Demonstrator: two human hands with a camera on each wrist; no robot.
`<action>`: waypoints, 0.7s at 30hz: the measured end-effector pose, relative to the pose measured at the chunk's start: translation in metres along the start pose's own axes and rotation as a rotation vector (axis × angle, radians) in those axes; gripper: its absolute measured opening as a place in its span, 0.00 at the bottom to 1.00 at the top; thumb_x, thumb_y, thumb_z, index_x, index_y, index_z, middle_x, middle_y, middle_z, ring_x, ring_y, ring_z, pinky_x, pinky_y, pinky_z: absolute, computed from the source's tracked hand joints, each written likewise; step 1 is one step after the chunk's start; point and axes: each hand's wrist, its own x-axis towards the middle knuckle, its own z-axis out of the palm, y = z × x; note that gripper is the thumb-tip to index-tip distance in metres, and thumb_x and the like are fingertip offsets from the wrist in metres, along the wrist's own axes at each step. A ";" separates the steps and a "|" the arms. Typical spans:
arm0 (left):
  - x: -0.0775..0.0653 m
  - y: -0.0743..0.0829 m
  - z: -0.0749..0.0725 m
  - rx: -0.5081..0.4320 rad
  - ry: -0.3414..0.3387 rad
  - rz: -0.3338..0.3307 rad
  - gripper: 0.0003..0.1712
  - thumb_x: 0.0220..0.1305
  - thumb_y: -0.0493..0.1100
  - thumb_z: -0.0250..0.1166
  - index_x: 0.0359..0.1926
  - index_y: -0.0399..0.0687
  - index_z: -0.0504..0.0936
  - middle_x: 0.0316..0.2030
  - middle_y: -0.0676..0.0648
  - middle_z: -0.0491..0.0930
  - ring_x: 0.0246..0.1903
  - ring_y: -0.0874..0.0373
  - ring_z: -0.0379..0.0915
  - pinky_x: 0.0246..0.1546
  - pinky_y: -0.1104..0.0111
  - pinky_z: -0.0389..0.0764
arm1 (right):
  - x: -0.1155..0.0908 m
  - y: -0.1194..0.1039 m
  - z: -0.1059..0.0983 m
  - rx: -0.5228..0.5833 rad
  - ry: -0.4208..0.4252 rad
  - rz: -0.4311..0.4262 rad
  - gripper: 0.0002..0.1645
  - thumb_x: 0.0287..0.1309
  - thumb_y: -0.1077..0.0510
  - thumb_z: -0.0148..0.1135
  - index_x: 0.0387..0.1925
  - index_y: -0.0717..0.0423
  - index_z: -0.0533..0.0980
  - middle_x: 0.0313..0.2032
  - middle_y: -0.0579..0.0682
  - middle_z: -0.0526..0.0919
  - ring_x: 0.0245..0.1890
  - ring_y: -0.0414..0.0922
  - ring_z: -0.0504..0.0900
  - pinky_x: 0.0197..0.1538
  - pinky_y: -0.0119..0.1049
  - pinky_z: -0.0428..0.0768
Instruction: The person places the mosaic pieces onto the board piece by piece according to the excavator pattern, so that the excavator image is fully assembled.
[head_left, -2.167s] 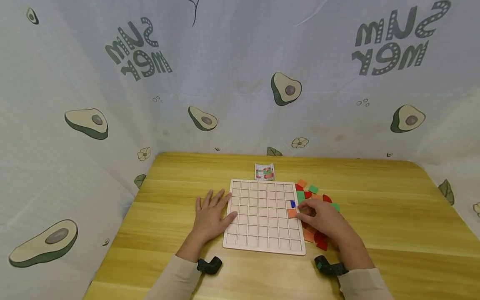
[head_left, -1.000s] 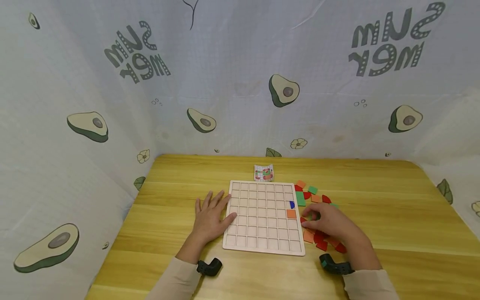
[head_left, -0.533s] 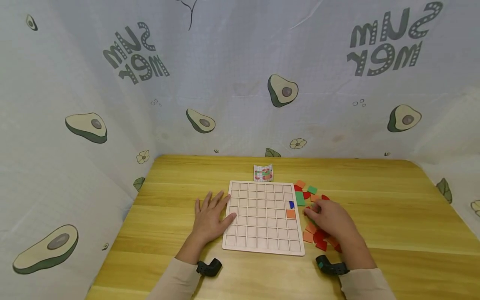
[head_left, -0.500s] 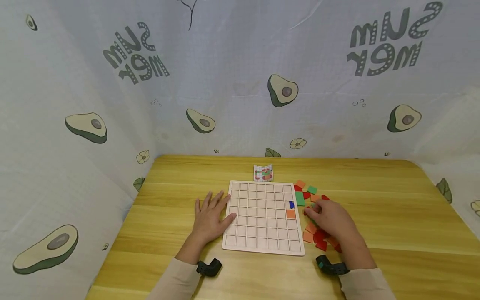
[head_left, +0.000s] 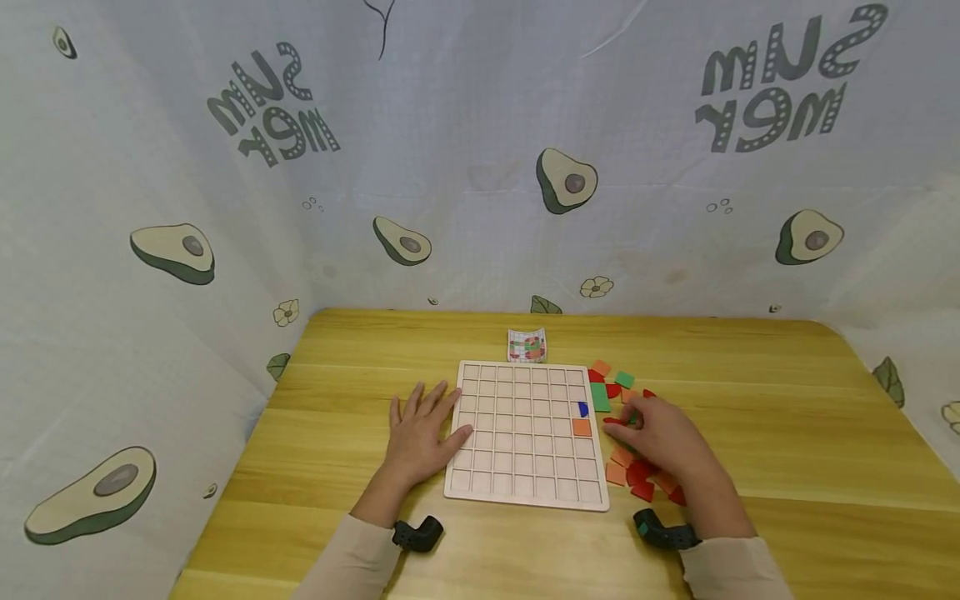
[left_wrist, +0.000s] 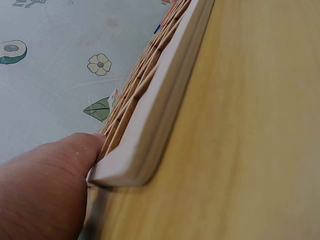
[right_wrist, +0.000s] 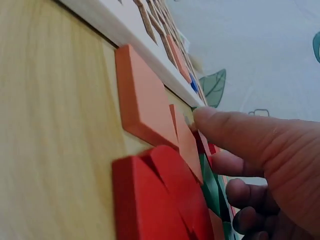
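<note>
A pale wooden grid board [head_left: 527, 502] lies on the table; one orange square [head_left: 581, 427] and a small blue piece [head_left: 583, 409] sit in cells at its right side. My left hand [head_left: 417, 440] is spread flat at the left edge, thumb and fingertips on the rim; its thumb [left_wrist: 82, 150] lies at the board's corner in the left wrist view. Over the loose pieces right of the board, my right hand [head_left: 671, 437] pinches a red piece [head_left: 612, 421] between thumb and forefinger. In the right wrist view the thumb [right_wrist: 225, 125] partly hides that piece.
Loose red, orange and green pieces lie along the board's right side, among them a green block [head_left: 600, 397], an orange square [head_left: 616, 473] and a red piece [head_left: 642, 492]. A small card with a coloured grid pattern [head_left: 527, 345] stands behind the board.
My right hand has moved off the board's right edge to the loose pieces, leaving the orange square in its cell, and now holds a red piece. The left hand stays put.
</note>
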 end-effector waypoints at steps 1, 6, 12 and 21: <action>0.000 0.000 0.000 0.000 -0.001 -0.001 0.37 0.71 0.65 0.57 0.77 0.62 0.66 0.78 0.48 0.60 0.81 0.38 0.43 0.73 0.30 0.36 | 0.000 0.000 0.000 -0.003 -0.001 0.005 0.22 0.56 0.42 0.74 0.39 0.55 0.80 0.25 0.49 0.73 0.26 0.45 0.70 0.28 0.35 0.67; 0.000 0.000 0.000 0.007 -0.003 0.001 0.37 0.71 0.66 0.56 0.77 0.62 0.66 0.79 0.48 0.60 0.80 0.38 0.43 0.74 0.30 0.36 | 0.002 0.000 0.002 0.012 -0.034 0.006 0.22 0.58 0.46 0.74 0.47 0.56 0.81 0.29 0.50 0.75 0.30 0.46 0.71 0.30 0.36 0.70; 0.000 -0.002 0.001 0.013 0.000 0.003 0.37 0.71 0.66 0.56 0.77 0.62 0.66 0.79 0.49 0.60 0.80 0.38 0.43 0.73 0.30 0.37 | 0.002 -0.001 0.002 0.021 -0.040 0.008 0.19 0.59 0.50 0.73 0.45 0.58 0.81 0.31 0.49 0.77 0.32 0.46 0.73 0.32 0.35 0.73; 0.001 -0.002 0.002 0.024 -0.003 0.000 0.38 0.71 0.67 0.55 0.77 0.64 0.65 0.79 0.50 0.59 0.80 0.38 0.43 0.74 0.30 0.37 | -0.006 -0.021 0.001 0.095 -0.138 -0.054 0.15 0.56 0.49 0.75 0.37 0.52 0.80 0.29 0.46 0.77 0.30 0.43 0.73 0.31 0.32 0.71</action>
